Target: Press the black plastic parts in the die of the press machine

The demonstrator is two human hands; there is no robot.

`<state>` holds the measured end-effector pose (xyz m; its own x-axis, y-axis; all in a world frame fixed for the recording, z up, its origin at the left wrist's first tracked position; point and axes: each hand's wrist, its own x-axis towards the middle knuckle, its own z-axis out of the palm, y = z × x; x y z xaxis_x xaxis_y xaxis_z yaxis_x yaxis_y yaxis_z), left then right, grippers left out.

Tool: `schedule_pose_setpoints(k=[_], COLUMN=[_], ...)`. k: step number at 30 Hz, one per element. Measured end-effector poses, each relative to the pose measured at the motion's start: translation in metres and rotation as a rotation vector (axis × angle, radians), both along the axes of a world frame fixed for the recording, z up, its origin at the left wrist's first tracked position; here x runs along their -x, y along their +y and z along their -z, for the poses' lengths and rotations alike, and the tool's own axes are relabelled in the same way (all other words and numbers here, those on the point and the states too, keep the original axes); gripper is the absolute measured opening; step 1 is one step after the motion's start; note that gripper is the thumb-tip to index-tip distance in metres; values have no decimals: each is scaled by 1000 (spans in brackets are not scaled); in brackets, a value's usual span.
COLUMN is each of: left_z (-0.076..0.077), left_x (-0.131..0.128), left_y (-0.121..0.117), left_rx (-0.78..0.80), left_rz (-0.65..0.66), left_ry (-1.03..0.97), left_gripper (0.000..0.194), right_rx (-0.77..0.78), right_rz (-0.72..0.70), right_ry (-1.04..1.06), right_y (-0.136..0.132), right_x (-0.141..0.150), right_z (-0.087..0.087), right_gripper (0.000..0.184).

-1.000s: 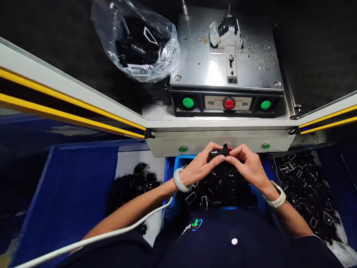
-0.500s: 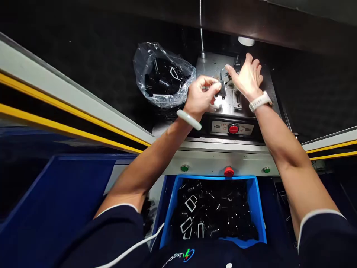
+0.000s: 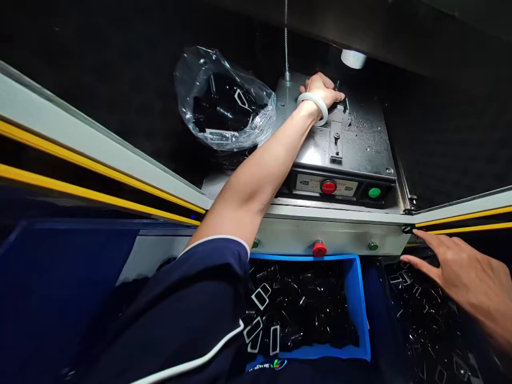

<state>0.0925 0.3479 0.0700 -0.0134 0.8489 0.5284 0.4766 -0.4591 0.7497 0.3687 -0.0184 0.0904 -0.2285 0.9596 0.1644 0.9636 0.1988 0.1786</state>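
Note:
My left hand (image 3: 322, 89) reaches far forward onto the metal press plate (image 3: 360, 144), its fingers curled over the small fixture (image 3: 340, 113) at the plate's back; what they hold is hidden. A pale bangle sits on that wrist. My right hand (image 3: 460, 272) hovers with fingers spread over the pile of black plastic parts (image 3: 420, 314) at the lower right, holding nothing. A blue bin (image 3: 362, 314) of the same black parts lies below the machine's front.
The control panel has a red stop button (image 3: 328, 186) and a green button (image 3: 374, 192); a red knob (image 3: 319, 248) sits on the front rail. A clear bag of black parts (image 3: 224, 109) lies left of the plate. Yellow-striped rails (image 3: 100, 186) run on both sides.
My right hand has left the fixture and dropped down to the parts pile at the right. My left hand has pushed further onto the fixture, and the small black part it carried is out of sight.

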Motion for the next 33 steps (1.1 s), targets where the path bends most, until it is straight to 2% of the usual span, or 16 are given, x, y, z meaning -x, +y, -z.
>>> schedule_pose_setpoints(k=[2,3,5,7,10,11,13,16,20,23,27,28,30,33], left_z=[-6,-7,1,18,51,61,79,96,99,98,101,103,110,122], left_x=[6,14,39,72,127,143,171,196,198,188,178,176,171,161], left_y=[-16,-34,-88,-160,-263,-287,-316,-323,-314,-320,-341,-347,-356,-360], left_rx=[80,88,28,-24,12,74,217,380,439,414,378,379,428,580], left_rz=[-110,-135,-90,-4,62,83,115,147,97,26,-46,-6,166,485], left_ry=[16,33,79,126,234,277,412,646,822,833,739,714,716,906], left_gripper=[26,30,29,7,9,10,18,37,39,38,31,25,16,16], right_rx=[72,121,209,286,342,356,373,354,287,251,167,136,130,321], right_rz=[22,16,6,29,93,108,116,93,115,160,160,141,58,-197], right_ry=[-9,24,126,209,291,321,391,489,529,499,416,407,441,545], right_y=[-25,-29,-26,-15,1,5,9,12,16,17,6,0,-13,-31], right_x=[-2,1,10,18,18,16,11,5,6,8,17,23,43,88], right_z=[13,20,39,60,91,99,112,124,134,139,136,135,136,149], right_gripper=[67,63,50,37,27,24,20,16,9,6,11,13,17,18])
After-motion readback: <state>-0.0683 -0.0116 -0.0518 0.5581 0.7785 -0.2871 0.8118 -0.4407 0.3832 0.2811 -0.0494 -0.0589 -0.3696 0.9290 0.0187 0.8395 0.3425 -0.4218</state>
